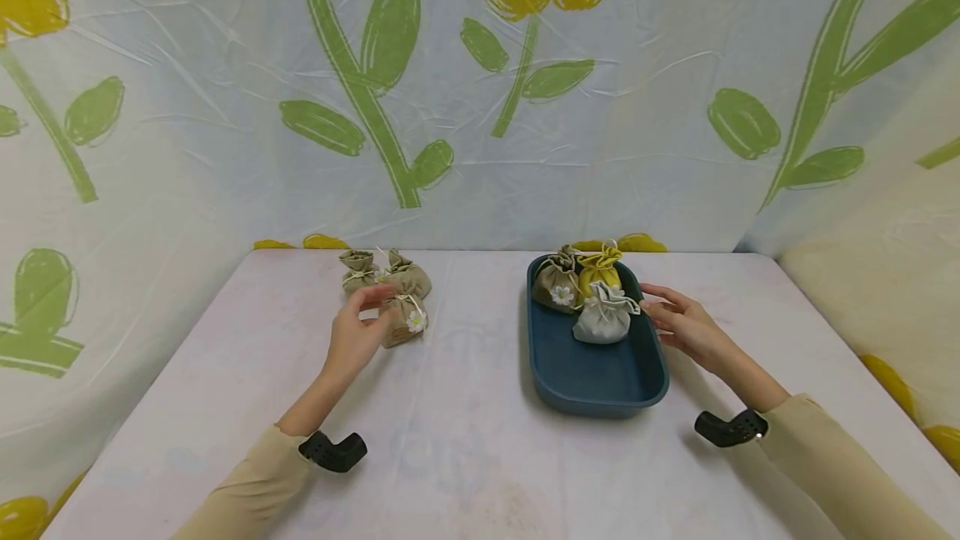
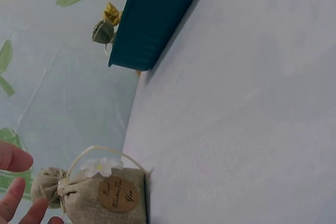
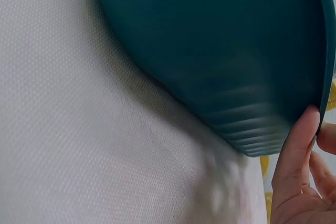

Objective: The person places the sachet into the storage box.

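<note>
My left hand reaches over the nearest of three beige drawstring pouches. In the left wrist view, its fingers are spread around the gathered neck of that pouch, with the thumb apart. That pouch carries a white flower and a round tag. To the right stands a dark blue tray. It contains a brown pouch, a yellow pouch and a white pouch. My right hand holds the tray's right rim; in the right wrist view the thumb lies against the outer wall.
Two other beige pouches, a left one and a right one, sit behind the nearest one at the table's far edge. A white cloth covers the table. A flower-printed curtain hangs behind it.
</note>
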The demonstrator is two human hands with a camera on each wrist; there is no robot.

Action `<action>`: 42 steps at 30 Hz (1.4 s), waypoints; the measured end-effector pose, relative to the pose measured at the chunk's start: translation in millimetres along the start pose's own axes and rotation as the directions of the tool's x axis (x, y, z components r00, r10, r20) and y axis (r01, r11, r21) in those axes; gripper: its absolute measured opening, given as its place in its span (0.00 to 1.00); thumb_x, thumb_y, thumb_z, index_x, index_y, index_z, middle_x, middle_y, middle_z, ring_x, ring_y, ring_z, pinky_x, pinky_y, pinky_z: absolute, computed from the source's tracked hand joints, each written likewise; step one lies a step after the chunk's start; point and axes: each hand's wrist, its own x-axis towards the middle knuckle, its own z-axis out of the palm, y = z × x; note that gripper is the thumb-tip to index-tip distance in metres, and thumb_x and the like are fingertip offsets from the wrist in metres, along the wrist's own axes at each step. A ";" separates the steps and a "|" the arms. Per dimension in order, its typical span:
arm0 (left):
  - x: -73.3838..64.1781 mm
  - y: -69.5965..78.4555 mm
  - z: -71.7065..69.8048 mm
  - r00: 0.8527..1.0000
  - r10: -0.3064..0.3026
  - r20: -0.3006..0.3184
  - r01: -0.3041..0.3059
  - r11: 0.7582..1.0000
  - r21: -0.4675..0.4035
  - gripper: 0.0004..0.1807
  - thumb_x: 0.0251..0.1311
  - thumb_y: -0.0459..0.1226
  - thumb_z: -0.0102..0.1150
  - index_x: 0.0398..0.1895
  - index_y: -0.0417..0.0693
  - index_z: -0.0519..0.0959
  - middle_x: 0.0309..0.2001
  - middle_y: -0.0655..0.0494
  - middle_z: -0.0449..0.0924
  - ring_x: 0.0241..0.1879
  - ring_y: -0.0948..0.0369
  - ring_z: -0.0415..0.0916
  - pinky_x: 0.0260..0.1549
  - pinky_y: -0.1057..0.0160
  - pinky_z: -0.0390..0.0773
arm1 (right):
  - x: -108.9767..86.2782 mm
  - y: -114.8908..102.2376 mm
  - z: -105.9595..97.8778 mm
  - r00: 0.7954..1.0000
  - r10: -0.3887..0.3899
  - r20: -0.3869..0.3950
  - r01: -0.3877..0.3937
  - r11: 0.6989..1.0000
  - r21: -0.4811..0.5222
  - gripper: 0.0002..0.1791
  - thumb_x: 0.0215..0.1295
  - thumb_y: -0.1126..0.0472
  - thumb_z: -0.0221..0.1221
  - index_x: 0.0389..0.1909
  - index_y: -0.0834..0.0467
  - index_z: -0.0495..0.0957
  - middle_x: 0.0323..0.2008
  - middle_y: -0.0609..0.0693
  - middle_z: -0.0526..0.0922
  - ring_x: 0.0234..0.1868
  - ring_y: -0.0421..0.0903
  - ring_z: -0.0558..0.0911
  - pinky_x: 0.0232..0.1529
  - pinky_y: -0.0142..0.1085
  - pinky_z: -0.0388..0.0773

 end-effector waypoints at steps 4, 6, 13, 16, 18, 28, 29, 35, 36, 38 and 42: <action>6.7 -4.2 0.3 0.999 -0.040 -0.018 0.040 0.999 0.003 0.24 0.58 0.35 0.60 0.59 0.41 0.72 0.58 0.45 0.75 0.59 0.49 0.71 0.51 0.59 0.72 | 0.4 0.9 -0.5 1.000 -0.001 -0.002 0.001 1.000 -0.007 0.36 0.73 0.48 0.50 0.74 0.56 0.50 0.36 0.30 0.77 0.38 0.31 0.77 0.38 0.28 0.77; 10.2 -5.7 0.6 0.999 -0.047 -0.028 0.047 0.999 0.001 0.25 0.58 0.35 0.61 0.59 0.40 0.71 0.58 0.43 0.75 0.59 0.48 0.71 0.53 0.57 0.72 | 0.4 1.3 -0.6 1.000 -0.001 0.000 0.001 1.000 -0.003 0.35 0.73 0.48 0.50 0.74 0.56 0.51 0.36 0.30 0.77 0.38 0.31 0.77 0.38 0.28 0.76; 18.3 -11.3 2.2 0.996 -0.091 -0.022 0.090 0.995 -0.030 0.29 0.57 0.37 0.64 0.62 0.41 0.68 0.59 0.43 0.73 0.59 0.46 0.70 0.57 0.50 0.71 | 0.3 2.4 -0.5 1.000 0.002 0.004 -0.002 1.000 0.006 0.34 0.72 0.48 0.50 0.74 0.55 0.52 0.36 0.31 0.77 0.37 0.32 0.76 0.37 0.28 0.76; 20.2 -12.7 3.2 0.994 -0.105 -0.013 0.105 0.993 -0.048 0.31 0.57 0.37 0.65 0.63 0.42 0.67 0.59 0.42 0.73 0.59 0.46 0.70 0.58 0.50 0.70 | -0.1 1.8 -0.6 1.000 0.006 0.002 -0.006 1.000 0.002 0.35 0.73 0.47 0.50 0.74 0.54 0.51 0.36 0.31 0.77 0.37 0.32 0.76 0.36 0.28 0.75; 21.5 -13.7 4.0 0.994 -0.108 -0.005 0.108 0.993 -0.052 0.31 0.57 0.37 0.65 0.63 0.41 0.66 0.59 0.42 0.73 0.59 0.46 0.69 0.58 0.51 0.70 | -0.2 1.4 -0.6 1.000 0.006 0.002 -0.006 1.000 0.000 0.35 0.73 0.47 0.50 0.74 0.54 0.51 0.36 0.31 0.77 0.37 0.32 0.76 0.37 0.28 0.75; 23.7 -18.2 6.8 0.992 -0.120 0.043 0.120 0.993 -0.010 0.32 0.58 0.39 0.63 0.64 0.37 0.66 0.60 0.38 0.72 0.60 0.46 0.69 0.60 0.51 0.70 | 0.8 1.4 0.5 1.000 0.009 -0.001 -0.009 1.000 0.019 0.34 0.73 0.48 0.50 0.74 0.55 0.52 0.36 0.31 0.78 0.37 0.32 0.77 0.38 0.27 0.77; 23.7 -18.7 7.3 0.993 -0.113 0.042 0.114 0.993 -0.009 0.32 0.58 0.39 0.64 0.64 0.37 0.66 0.59 0.38 0.72 0.60 0.46 0.70 0.60 0.51 0.70 | 0.9 1.4 0.6 1.000 0.009 -0.001 -0.009 1.000 0.019 0.34 0.73 0.48 0.50 0.74 0.55 0.52 0.36 0.31 0.78 0.37 0.32 0.77 0.38 0.27 0.77; 20.1 -19.0 10.8 0.996 -0.079 0.030 0.078 0.997 0.026 0.28 0.57 0.40 0.65 0.58 0.36 0.71 0.55 0.37 0.75 0.57 0.47 0.71 0.57 0.52 0.72 | 0.8 1.6 0.4 1.000 0.011 -0.003 -0.011 1.000 0.002 0.36 0.72 0.47 0.50 0.74 0.56 0.50 0.36 0.31 0.77 0.38 0.31 0.77 0.40 0.27 0.77; 19.4 -18.7 11.3 0.997 -0.076 0.029 0.075 0.997 0.032 0.28 0.57 0.40 0.65 0.58 0.36 0.72 0.55 0.37 0.75 0.57 0.47 0.71 0.57 0.52 0.72 | 0.9 1.7 0.4 1.000 0.012 -0.004 -0.012 1.000 0.001 0.36 0.72 0.47 0.50 0.74 0.56 0.50 0.36 0.31 0.77 0.39 0.31 0.77 0.40 0.27 0.77; 19.0 -18.9 11.9 0.997 -0.071 0.026 0.070 0.997 0.039 0.27 0.56 0.40 0.66 0.57 0.37 0.73 0.55 0.39 0.76 0.57 0.48 0.72 0.56 0.52 0.73 | 1.0 1.9 0.3 1.000 0.011 -0.004 -0.011 1.000 0.000 0.36 0.72 0.47 0.50 0.74 0.56 0.50 0.37 0.31 0.77 0.39 0.31 0.77 0.40 0.27 0.77; 17.4 -18.0 12.7 0.998 -0.058 0.021 0.057 0.997 0.050 0.26 0.55 0.40 0.68 0.54 0.37 0.76 0.54 0.40 0.77 0.56 0.49 0.73 0.55 0.53 0.75 | 0.6 2.0 0.1 1.000 0.007 -0.002 -0.007 1.000 0.006 0.36 0.72 0.47 0.50 0.74 0.56 0.51 0.37 0.31 0.77 0.39 0.31 0.77 0.40 0.27 0.77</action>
